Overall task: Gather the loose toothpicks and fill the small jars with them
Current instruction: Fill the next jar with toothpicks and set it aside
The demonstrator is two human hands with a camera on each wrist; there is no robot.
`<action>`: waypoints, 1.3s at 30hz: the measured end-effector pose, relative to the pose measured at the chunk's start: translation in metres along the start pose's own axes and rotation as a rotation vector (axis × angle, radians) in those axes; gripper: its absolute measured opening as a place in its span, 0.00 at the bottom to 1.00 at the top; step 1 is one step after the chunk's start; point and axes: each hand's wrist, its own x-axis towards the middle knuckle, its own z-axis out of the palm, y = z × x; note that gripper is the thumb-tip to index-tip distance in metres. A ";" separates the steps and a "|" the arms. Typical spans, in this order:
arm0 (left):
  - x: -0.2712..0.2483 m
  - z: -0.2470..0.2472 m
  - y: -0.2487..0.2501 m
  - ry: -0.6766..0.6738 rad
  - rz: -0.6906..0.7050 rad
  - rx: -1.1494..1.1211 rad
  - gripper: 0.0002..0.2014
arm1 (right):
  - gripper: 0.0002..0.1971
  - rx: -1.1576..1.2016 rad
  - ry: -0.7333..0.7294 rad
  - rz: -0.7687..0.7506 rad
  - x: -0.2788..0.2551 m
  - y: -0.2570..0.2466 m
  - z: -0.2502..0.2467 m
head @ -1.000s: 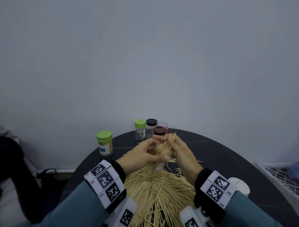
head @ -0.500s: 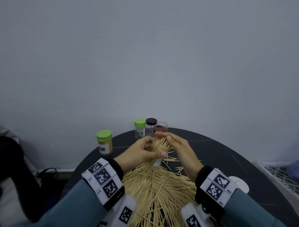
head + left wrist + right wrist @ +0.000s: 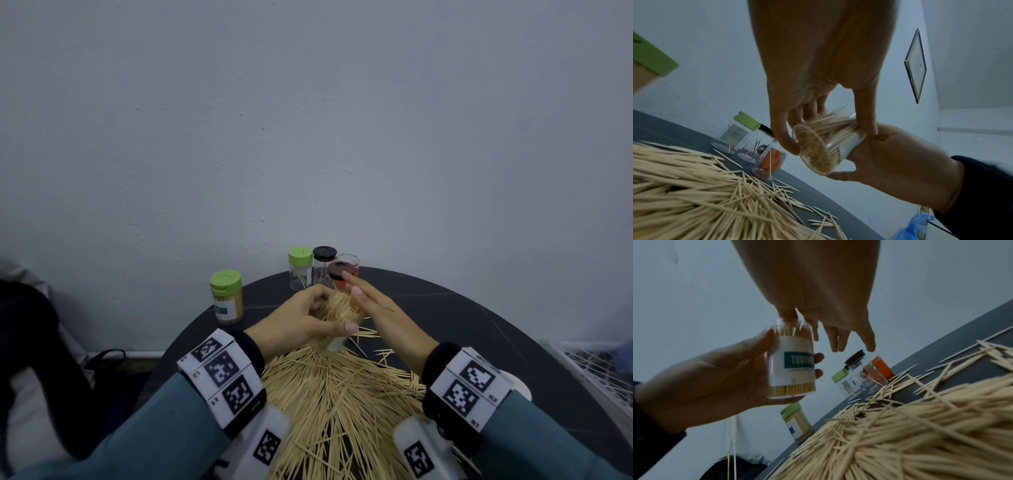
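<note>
Gripping a small clear plastic jar (image 3: 791, 360) with a white paper label and a teal band, the left hand (image 3: 291, 325) curls its fingers and thumb round the cylinder and holds it tilted above the table. The jar is packed with thin pale wooden toothpicks, whose pointed ends fan out of its open mouth (image 3: 342, 306). The right hand (image 3: 380, 315) lies flat beside them, fingers straight and close together, its palm side against the bristling tips; in the right wrist view the fingertips (image 3: 835, 344) hang extended past the jar's top.

Below both wrists a broad heap of loose toothpicks (image 3: 335, 394) spreads in a rough fan over the round matt black table (image 3: 479, 329), with stray sticks scattered at its far edge. At the back stand three small clear jars, close together: one with a green cap (image 3: 300, 269), one with a dark brown cap (image 3: 323, 263), and an uncapped one with an orange label (image 3: 347, 270), with a dark brown lid (image 3: 339, 269) in front of it. A few toothpicks lean inside them. Further left stands a full, labelled jar with a green lid (image 3: 226, 301).
</note>
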 end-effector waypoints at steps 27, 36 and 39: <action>0.010 -0.003 -0.014 0.166 0.119 0.258 0.26 | 0.03 -0.599 0.251 -0.258 0.002 0.002 -0.012; 0.014 0.000 -0.015 0.161 0.100 0.242 0.27 | 0.04 -0.955 0.216 -0.188 -0.002 -0.007 -0.014; 0.013 0.003 -0.014 0.138 0.113 0.293 0.27 | 0.06 -1.024 0.219 -0.187 -0.004 -0.010 -0.014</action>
